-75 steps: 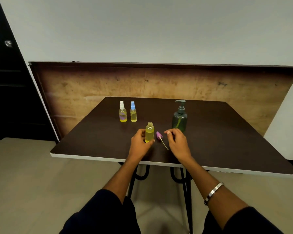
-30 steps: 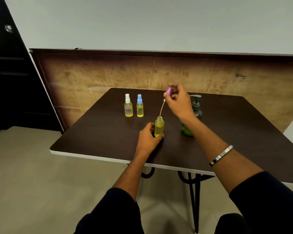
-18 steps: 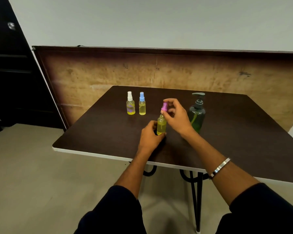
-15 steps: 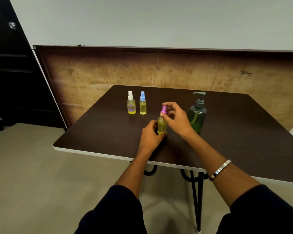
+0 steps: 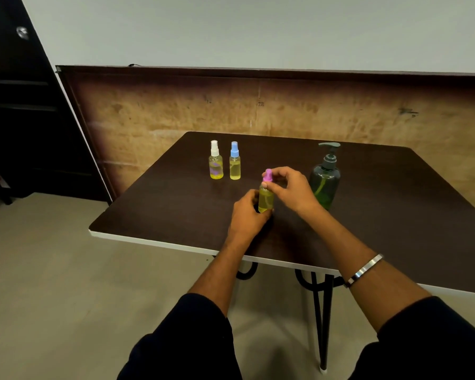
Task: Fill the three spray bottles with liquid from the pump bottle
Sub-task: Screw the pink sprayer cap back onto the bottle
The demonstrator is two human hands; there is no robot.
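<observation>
My left hand (image 5: 248, 212) wraps around the little yellow bottle (image 5: 265, 200) on the table (image 5: 176, 204). My right hand (image 5: 291, 189) pinches its pink top (image 5: 267, 175). My fingers hide the bottle's neck.

Bench (image 5: 381, 215) showing a dark matt wood-grain top with a white edge, spray bottles (image 5: 216, 167) appearing as clear glossy plastic, pump bottle (image 5: 325, 185) showing translucent green plastic, bracelet (image 5: 364, 270) gleaming as polished metal, board (image 5: 176, 111) behind looking rough and worn.
</observation>
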